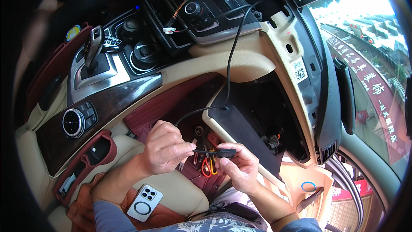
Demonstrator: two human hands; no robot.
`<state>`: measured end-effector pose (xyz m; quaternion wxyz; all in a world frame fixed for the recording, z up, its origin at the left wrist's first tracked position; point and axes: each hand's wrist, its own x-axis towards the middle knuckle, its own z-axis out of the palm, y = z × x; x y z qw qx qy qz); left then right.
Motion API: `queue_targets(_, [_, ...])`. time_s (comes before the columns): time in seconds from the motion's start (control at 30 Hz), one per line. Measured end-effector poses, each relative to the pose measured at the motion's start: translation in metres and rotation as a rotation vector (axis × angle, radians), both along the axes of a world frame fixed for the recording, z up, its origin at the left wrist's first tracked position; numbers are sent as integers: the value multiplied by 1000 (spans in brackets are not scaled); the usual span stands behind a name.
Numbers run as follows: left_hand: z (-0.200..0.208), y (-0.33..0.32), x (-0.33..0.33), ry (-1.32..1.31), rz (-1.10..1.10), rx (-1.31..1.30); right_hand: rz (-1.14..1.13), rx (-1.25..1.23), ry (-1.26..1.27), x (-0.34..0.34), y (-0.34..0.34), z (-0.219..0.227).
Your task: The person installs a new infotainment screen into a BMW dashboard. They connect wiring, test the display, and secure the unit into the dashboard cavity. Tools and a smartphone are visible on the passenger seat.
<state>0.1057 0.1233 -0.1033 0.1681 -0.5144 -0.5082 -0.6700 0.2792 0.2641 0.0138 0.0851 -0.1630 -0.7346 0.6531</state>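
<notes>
My left hand pinches a thin black cable between thumb and fingers. The cable hangs from the dashboard, runs over the lowered glove box lid and passes behind my left hand. From there a short length leads to a small, flat black module, which my right hand grips between thumb and fingers. Both hands are held up above the passenger footwell. Just beneath them lie pliers with red and orange handles, partly hidden by my right hand.
The dashboard frame is bare of trim. A wiring connector dangles by the climate panel. Gear lever and rotary knob stand on the console at left. A white phone lies on the seat beside my left arm.
</notes>
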Motion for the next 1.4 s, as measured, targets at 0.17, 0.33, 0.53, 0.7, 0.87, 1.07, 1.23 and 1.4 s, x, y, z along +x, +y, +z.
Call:
queue_targets(0.17, [-2, 0, 1, 45, 13, -15, -12, 13, -11, 4, 0, -4])
queue_targets(0.33, [-4, 1, 1, 32, 23, -13, -41, -5, -33, 12, -1, -8])
queue_targets(0.53, [-3, -4, -1, -95, 164, 11, 46, 425, 21, 31, 9, -7])
queue_targets(0.7, [-11, 6, -8, -161, 325, -192, -88, 937, 76, 68, 33, 7])
queue_targets(0.87, [-19, 17, -9, -63, 407, -278, -171, 1336, -68, 98, 71, 13])
queue_targets(1.07, [-32, 27, -11, 83, 457, -265, -176, 1320, -216, 125, 102, 15])
queue_targets(1.23, [-45, 24, -3, -41, 358, -305, -452, 1390, -299, 128, 120, 35])
queue_targets(1.4, [-48, 24, 3, -72, 317, -341, -368, 1611, -312, 135, 113, 35])
